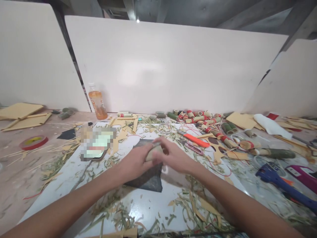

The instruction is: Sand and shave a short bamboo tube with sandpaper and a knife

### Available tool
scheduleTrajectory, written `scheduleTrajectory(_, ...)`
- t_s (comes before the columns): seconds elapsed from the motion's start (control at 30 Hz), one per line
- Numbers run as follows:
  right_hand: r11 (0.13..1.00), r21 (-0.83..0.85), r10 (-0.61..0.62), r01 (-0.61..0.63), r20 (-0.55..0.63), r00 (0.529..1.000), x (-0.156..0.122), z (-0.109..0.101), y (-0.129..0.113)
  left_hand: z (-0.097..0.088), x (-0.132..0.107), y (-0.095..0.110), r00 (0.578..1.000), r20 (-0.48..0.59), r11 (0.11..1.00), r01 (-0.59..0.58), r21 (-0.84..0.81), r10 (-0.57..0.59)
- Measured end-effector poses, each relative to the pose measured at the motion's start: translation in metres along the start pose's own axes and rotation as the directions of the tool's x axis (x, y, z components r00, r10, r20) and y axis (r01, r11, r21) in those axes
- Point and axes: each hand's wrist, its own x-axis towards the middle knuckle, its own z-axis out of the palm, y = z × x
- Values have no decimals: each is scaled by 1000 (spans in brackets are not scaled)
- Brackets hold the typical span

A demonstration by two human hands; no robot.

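Observation:
Between my two hands, over the middle of the white board [146, 211], is a short piece of bamboo tube [154, 152], pale green. My left hand [138, 158] wraps round it from the left, fingers closed. From the right, my right hand [173, 155] grips the same piece with bent fingers, thumb and forefinger meeting near its top. Part of the bamboo is hidden by the fingers. Beneath the hands lies a dark grey sheet [148, 181] that looks like sandpaper. Green shavings [170, 218] are scattered around it.
Several bamboo pieces with red bands [200, 118] lie heaped at the back right. An orange utility knife [196, 140] lies nearer. A blue glue gun [279, 181] is at the right. A phone [101, 145], red tape roll [34, 142] and drink bottle [97, 102] are left. White partitions [173, 66] stand behind.

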Motion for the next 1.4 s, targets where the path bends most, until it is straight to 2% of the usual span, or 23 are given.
scheduleTrajectory(0.1, 995, 95, -1, 8, -74, 997, 1, 5, 2, 0, 2, -4, 999, -23, 999, -32, 13, 33)
scheduleTrajectory(0.2, 971, 236, 71, -26, -183, 980, 7, 5, 8, -5, 5, -8, 987, -152, 993, 73, 90, -58)
scheduleTrajectory(0.27, 955, 291, 107, -49, -187, 977, 9, 4, 12, -9, 5, -8, 971, -235, 992, 78, 94, -54)
scheduleTrajectory(0.33, 935, 348, 120, -65, -138, 983, 7, 5, 14, -11, 3, -6, 965, -262, 997, 38, 63, -21)
scheduleTrajectory(0.47, 882, 462, 65, -89, 68, 996, -2, 12, 12, -9, 1, -3, 983, -178, 998, 48, -47, -55)
scheduleTrajectory(0.57, 808, 572, 37, -138, 184, 982, -5, 17, 11, -5, 0, -4, 985, -142, 969, 58, -241, -95)
scheduleTrajectory(0.67, 707, 670, 48, -226, 274, 961, -5, 17, 11, -2, 1, -7, 986, -95, 865, 72, -496, -136)
scheduleTrajectory(0.77, 623, 725, 69, -295, 325, 943, -5, 16, 12, -1, 0, -7, 993, -3, 759, 90, -645, -120)
scheduleTrajectory(0.87, 539, 768, 66, -345, 370, 927, -6, 16, 15, -1, -2, -7, 995, 58, 691, 99, -716, -81)
scheduleTrajectory(1.0, 410, 814, 55, -412, 429, 902, -7, 15, 18, -1, -5, -9, 983, 154, 568, 183, -802, -100)
scheduleTrajectory(1.17, 373, 798, 61, -474, 489, 870, -8, 12, 16, -1, -6, -13, 975, 221, 457, 205, -865, -17)
scheduleTrajectory(1.4, 349, 791, 66, -502, 513, 856, -8, 10, 16, -5, -8, -13, 969, 245, 396, 213, -893, 30)
